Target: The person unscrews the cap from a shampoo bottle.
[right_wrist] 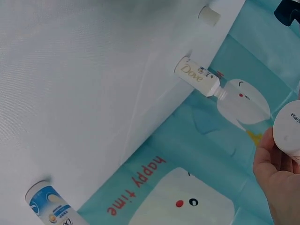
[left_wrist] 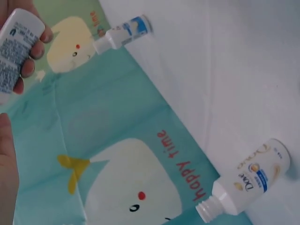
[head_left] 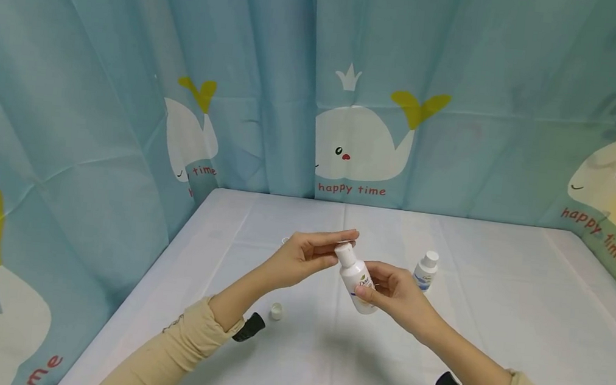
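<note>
My right hand (head_left: 395, 295) grips a small white Dove bottle (head_left: 355, 279) by its body, the bottle tilted with its white cap (head_left: 344, 254) up and to the left. Around that cap is my left hand (head_left: 308, 257), its fingers reaching straight over the top and its thumb low beside it. The left wrist view shows the bottle's printed back (left_wrist: 18, 49) and the left thumb (left_wrist: 5, 145) just apart from it. From the right wrist, the round bottle base (right_wrist: 288, 129) faces the camera.
A capped white-and-blue bottle (head_left: 425, 271) stands right of the hands. An uncapped Dove bottle (left_wrist: 251, 180) with a bare threaded neck stands behind the left hand, mostly hidden in the head view. A loose white cap (head_left: 276, 311) lies on the white table (head_left: 501, 307). Whale-print curtains (head_left: 275, 61) surround it.
</note>
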`<action>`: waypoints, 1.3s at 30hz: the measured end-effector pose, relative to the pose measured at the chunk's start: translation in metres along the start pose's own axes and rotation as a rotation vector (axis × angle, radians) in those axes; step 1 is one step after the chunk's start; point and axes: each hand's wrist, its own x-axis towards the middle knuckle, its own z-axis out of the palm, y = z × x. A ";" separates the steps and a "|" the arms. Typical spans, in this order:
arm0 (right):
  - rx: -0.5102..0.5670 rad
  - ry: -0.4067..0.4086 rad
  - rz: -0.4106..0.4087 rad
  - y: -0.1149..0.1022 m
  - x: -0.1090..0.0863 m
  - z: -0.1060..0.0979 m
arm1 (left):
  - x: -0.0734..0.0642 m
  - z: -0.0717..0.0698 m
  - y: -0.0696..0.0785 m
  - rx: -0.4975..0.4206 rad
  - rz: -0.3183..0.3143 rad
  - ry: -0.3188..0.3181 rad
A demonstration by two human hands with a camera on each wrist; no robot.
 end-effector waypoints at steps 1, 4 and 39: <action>0.001 0.000 -0.003 0.000 0.000 0.000 | 0.000 0.001 0.000 0.014 0.001 0.006; -0.002 -0.003 -0.015 0.000 0.000 0.000 | 0.002 0.005 0.001 0.059 -0.018 0.063; -0.002 0.000 -0.005 -0.001 -0.002 0.000 | 0.006 0.009 0.005 0.011 -0.124 0.183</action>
